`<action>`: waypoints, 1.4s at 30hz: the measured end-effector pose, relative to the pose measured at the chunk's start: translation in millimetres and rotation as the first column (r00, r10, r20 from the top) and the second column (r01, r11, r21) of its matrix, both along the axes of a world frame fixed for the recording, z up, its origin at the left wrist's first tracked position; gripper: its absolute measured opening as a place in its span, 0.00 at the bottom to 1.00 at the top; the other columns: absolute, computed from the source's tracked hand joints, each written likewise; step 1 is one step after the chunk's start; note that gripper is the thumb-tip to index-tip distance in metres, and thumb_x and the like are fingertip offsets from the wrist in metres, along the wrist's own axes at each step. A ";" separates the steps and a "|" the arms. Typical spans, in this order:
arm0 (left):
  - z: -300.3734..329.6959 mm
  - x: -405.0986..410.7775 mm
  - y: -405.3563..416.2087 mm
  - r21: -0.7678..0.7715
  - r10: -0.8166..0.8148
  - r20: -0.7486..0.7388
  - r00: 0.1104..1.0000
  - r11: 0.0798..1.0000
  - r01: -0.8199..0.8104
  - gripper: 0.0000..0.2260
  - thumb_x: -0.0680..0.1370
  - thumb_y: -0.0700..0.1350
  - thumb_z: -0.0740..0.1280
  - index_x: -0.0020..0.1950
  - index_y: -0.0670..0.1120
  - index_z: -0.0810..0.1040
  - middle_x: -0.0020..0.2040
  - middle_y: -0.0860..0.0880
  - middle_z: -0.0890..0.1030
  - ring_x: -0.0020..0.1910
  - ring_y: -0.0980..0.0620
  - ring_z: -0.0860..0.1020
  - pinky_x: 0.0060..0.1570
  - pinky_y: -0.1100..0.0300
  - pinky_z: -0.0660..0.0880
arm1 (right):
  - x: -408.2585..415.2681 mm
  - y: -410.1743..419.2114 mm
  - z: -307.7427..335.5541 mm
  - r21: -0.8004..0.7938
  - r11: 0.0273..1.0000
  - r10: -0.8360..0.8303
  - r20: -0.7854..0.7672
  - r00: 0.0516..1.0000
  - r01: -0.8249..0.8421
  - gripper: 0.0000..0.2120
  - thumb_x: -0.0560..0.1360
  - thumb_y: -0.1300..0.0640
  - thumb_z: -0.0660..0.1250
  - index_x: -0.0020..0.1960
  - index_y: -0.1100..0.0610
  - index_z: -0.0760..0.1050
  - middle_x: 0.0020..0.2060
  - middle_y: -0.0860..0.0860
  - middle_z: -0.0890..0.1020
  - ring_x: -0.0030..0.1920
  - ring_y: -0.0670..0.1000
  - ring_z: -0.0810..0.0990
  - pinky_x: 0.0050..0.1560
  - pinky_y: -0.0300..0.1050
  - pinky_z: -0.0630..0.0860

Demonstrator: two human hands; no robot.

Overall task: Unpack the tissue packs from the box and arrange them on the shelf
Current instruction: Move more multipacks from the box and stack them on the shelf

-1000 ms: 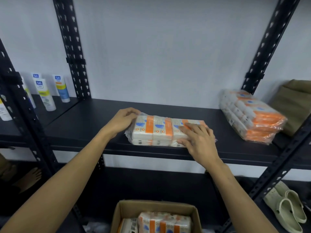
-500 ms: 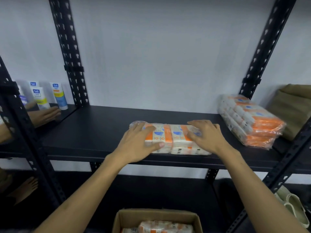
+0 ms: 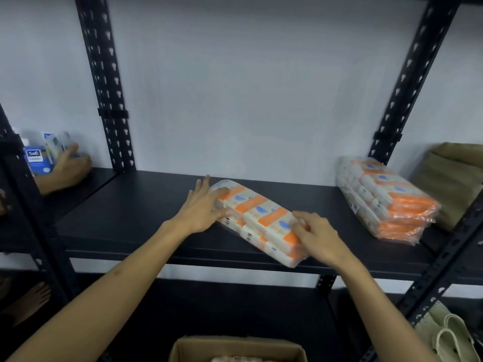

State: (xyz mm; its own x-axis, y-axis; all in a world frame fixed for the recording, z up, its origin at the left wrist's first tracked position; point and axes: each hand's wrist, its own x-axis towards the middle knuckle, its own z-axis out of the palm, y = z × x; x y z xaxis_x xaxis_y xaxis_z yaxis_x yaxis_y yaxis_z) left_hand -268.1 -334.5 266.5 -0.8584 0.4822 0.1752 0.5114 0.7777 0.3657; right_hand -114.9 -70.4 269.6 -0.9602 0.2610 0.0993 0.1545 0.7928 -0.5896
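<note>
An orange-and-white tissue pack [image 3: 261,218] lies on the black shelf [image 3: 136,218], turned at a diagonal with its near end at the shelf's front edge. My left hand [image 3: 202,209] presses its far left end with fingers spread. My right hand [image 3: 317,235] grips its near right end. A stack of matching tissue packs [image 3: 384,199] sits at the shelf's right, angled the same way. The cardboard box [image 3: 235,348] stands below at the bottom edge, with only a sliver of a pack showing inside.
Another person's hand [image 3: 66,168] holds tubes and a blue box [image 3: 36,158] on the neighbouring shelf at left. A folded olive cloth [image 3: 454,178] lies far right. Black perforated uprights [image 3: 109,82] frame the bay. Pale clogs [image 3: 449,333] sit lower right.
The pack has been rotated from parallel with the shelf edge to a diagonal and shifted right. My left hand moved to its far end. The other person's hand now grasps the tubes.
</note>
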 end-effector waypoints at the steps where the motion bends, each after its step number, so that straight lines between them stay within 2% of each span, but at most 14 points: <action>1: 0.2 -4.5 2.0 0.023 0.009 0.019 1.000 1.000 -0.010 0.31 0.79 0.61 0.66 0.80 0.58 0.61 0.83 0.42 0.43 0.82 0.39 0.42 0.77 0.39 0.47 | 4.1 -8.6 -2.5 0.013 0.999 -0.034 -0.017 0.999 0.034 0.22 0.81 0.42 0.58 0.72 0.47 0.71 0.64 0.49 0.75 0.68 0.54 0.70 0.70 0.58 0.63; 4: -3.7 -15.4 10.4 0.103 -0.003 0.112 0.994 0.995 -0.008 0.31 0.80 0.58 0.66 0.81 0.58 0.59 0.83 0.43 0.46 0.82 0.43 0.48 0.78 0.41 0.52 | 17.0 -37.4 -8.5 0.040 0.992 -0.115 -0.087 0.990 0.118 0.21 0.81 0.42 0.58 0.70 0.50 0.71 0.62 0.50 0.75 0.65 0.54 0.71 0.65 0.56 0.63; 9: -13.6 -17.0 36.5 0.243 0.035 0.208 0.978 0.966 -0.086 0.31 0.83 0.55 0.64 0.82 0.59 0.53 0.83 0.41 0.40 0.80 0.38 0.54 0.76 0.44 0.58 | 23.1 -75.7 -13.8 -0.024 0.990 -0.143 -0.183 0.973 0.141 0.19 0.78 0.38 0.63 0.60 0.51 0.70 0.56 0.47 0.73 0.56 0.51 0.74 0.60 0.53 0.70; 13: -12.2 -2.7 44.5 0.433 0.064 0.329 0.942 0.876 -0.211 0.30 0.84 0.53 0.62 0.83 0.55 0.52 0.83 0.45 0.52 0.80 0.43 0.58 0.77 0.45 0.60 | 18.1 -69.1 -10.0 -0.227 0.970 -0.129 -0.179 0.975 0.087 0.15 0.76 0.39 0.66 0.51 0.48 0.69 0.53 0.44 0.70 0.49 0.46 0.78 0.50 0.47 0.78; 17: 4.6 37.6 48.3 0.626 -0.054 0.482 0.875 0.720 -0.300 0.24 0.86 0.57 0.53 0.80 0.49 0.61 0.73 0.51 0.73 0.69 0.54 0.73 0.69 0.54 0.68 | 1.0 -40.9 1.4 -0.568 0.820 -0.214 -0.183 0.960 0.075 0.14 0.80 0.44 0.65 0.59 0.53 0.75 0.58 0.46 0.76 0.53 0.42 0.78 0.47 0.38 0.74; 20: 14.9 63.9 57.5 0.719 -0.239 0.545 0.804 0.626 -0.302 0.19 0.86 0.57 0.50 0.61 0.48 0.76 0.53 0.49 0.85 0.50 0.54 0.85 0.53 0.55 0.79 | -20.1 -33.5 3.3 -0.725 0.683 -0.237 -0.104 0.966 0.089 0.19 0.82 0.47 0.63 0.69 0.55 0.72 0.64 0.49 0.77 0.63 0.47 0.75 0.63 0.46 0.72; 22: 14.6 66.9 64.5 0.740 -0.267 0.579 0.771 0.569 -0.359 0.20 0.86 0.57 0.52 0.55 0.46 0.78 0.50 0.46 0.86 0.48 0.49 0.86 0.53 0.51 0.82 | -32.7 -34.0 -0.7 -0.810 0.581 -0.210 -0.054 0.976 0.080 0.19 0.82 0.48 0.63 0.68 0.57 0.71 0.63 0.53 0.80 0.62 0.51 0.80 0.66 0.53 0.75; 26: 1.4 62.8 74.1 0.712 -0.292 0.686 0.666 0.459 -0.532 0.22 0.84 0.61 0.56 0.64 0.48 0.79 0.52 0.43 0.87 0.50 0.43 0.86 0.52 0.47 0.82 | -40.1 -46.0 -4.9 -0.896 0.440 -0.131 0.004 0.991 0.062 0.17 0.83 0.52 0.62 0.71 0.55 0.66 0.55 0.55 0.83 0.49 0.54 0.86 0.44 0.50 0.84; 28: -4.5 60.0 77.3 0.697 -0.331 0.715 0.616 0.408 -0.590 0.23 0.83 0.62 0.57 0.65 0.48 0.80 0.53 0.42 0.86 0.51 0.41 0.86 0.55 0.44 0.81 | -41.4 -49.3 -7.8 -0.896 0.440 -0.110 0.017 0.994 0.064 0.20 0.84 0.53 0.61 0.75 0.51 0.64 0.53 0.53 0.84 0.43 0.52 0.87 0.36 0.46 0.82; 30: -9.5 57.4 77.9 0.696 -0.361 0.718 0.595 0.385 -0.606 0.24 0.83 0.63 0.56 0.63 0.47 0.81 0.54 0.41 0.86 0.53 0.40 0.85 0.57 0.43 0.81 | -42.3 -49.8 -9.3 -0.887 0.459 -0.083 0.007 0.997 0.044 0.14 0.84 0.53 0.60 0.69 0.45 0.70 0.50 0.51 0.84 0.38 0.48 0.87 0.32 0.42 0.81; 33: -16.4 53.1 78.2 0.702 -0.375 0.712 0.594 0.361 -0.614 0.22 0.83 0.60 0.58 0.65 0.47 0.79 0.54 0.41 0.86 0.52 0.40 0.85 0.54 0.43 0.82 | -45.6 -50.4 -9.9 -0.862 0.506 -0.054 0.008 0.998 0.034 0.08 0.85 0.52 0.58 0.60 0.41 0.71 0.48 0.50 0.84 0.39 0.48 0.86 0.33 0.41 0.80; 36: -18.5 51.4 77.7 0.718 -0.369 0.696 0.616 0.354 -0.599 0.18 0.84 0.57 0.59 0.64 0.47 0.78 0.51 0.42 0.86 0.48 0.41 0.86 0.50 0.45 0.82 | -47.1 -54.1 -9.9 -0.826 0.563 -0.002 0.002 1.000 0.003 0.12 0.85 0.50 0.57 0.68 0.44 0.69 0.52 0.50 0.84 0.45 0.50 0.87 0.38 0.44 0.82; 39: -16.9 51.5 76.4 0.725 -0.364 0.687 0.629 0.393 -0.566 0.15 0.85 0.53 0.58 0.61 0.46 0.78 0.48 0.42 0.86 0.44 0.44 0.86 0.48 0.47 0.82 | -48.3 -52.1 -11.3 -0.815 0.579 0.042 -0.003 0.999 -0.027 0.14 0.85 0.50 0.57 0.70 0.45 0.67 0.55 0.51 0.84 0.48 0.51 0.87 0.42 0.47 0.83; 42: -14.5 46.2 70.6 0.708 -0.321 0.682 0.657 0.515 -0.483 0.14 0.85 0.54 0.59 0.67 0.50 0.73 0.53 0.44 0.86 0.48 0.44 0.86 0.50 0.47 0.83 | -49.4 -42.8 -9.0 -0.806 0.591 0.076 0.002 0.997 -0.043 0.14 0.85 0.52 0.58 0.70 0.47 0.69 0.56 0.52 0.84 0.49 0.52 0.87 0.47 0.50 0.84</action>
State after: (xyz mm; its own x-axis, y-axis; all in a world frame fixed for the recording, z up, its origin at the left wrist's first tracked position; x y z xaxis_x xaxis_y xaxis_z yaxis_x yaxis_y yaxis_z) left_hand -221.9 -263.9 252.0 -0.8983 0.3850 -0.2115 -0.2510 -0.0546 0.9665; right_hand -164.3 -113.2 260.6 -0.9749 0.1610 -0.1535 0.1566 0.0063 -0.9876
